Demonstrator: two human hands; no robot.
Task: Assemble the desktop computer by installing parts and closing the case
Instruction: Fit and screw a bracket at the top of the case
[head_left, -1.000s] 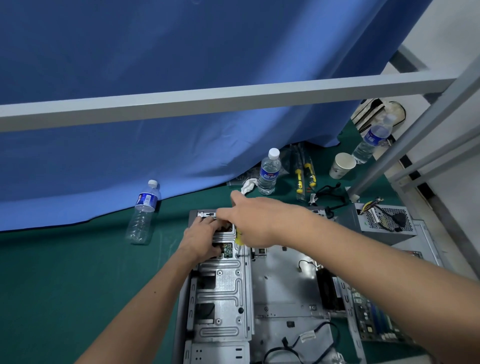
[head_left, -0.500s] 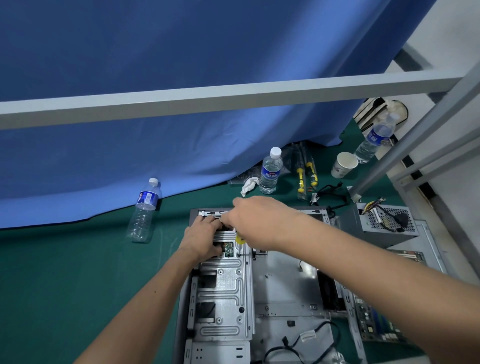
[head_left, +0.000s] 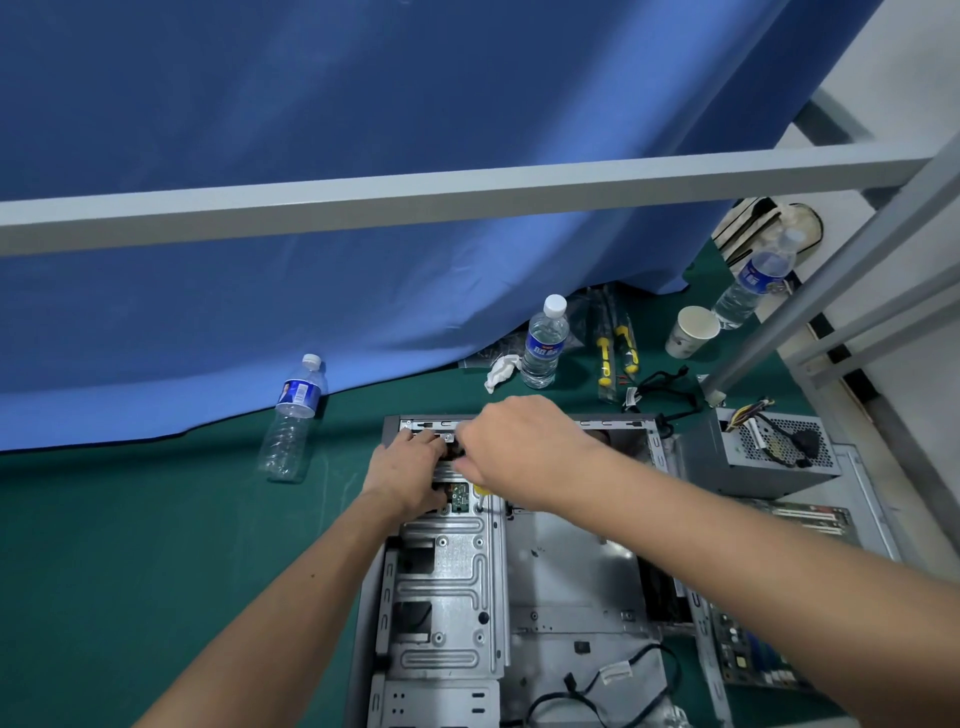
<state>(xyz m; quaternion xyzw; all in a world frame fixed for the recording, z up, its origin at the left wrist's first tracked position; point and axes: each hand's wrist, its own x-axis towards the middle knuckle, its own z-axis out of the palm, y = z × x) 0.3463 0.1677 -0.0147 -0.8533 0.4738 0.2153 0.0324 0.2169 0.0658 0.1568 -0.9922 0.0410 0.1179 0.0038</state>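
Both hands worked at frame centre: the right hand (head_left: 511, 447), a second earlier pointing outward, had curled onto a yellow-handled screwdriver (head_left: 480, 493), while the left hand (head_left: 410, 475) steadied a small part, its grip unclear, atop the open computer case (head_left: 447, 582), probably fastening it.

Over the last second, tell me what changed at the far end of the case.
The right hand dropped from above the rim onto the far end of the computer case, its raised finger curling down, closing in beside the left hand; a bit of yellow shows beneath it. The left hand stayed put on the drive cage. Bottles, paper cup and power supply are unmoved.
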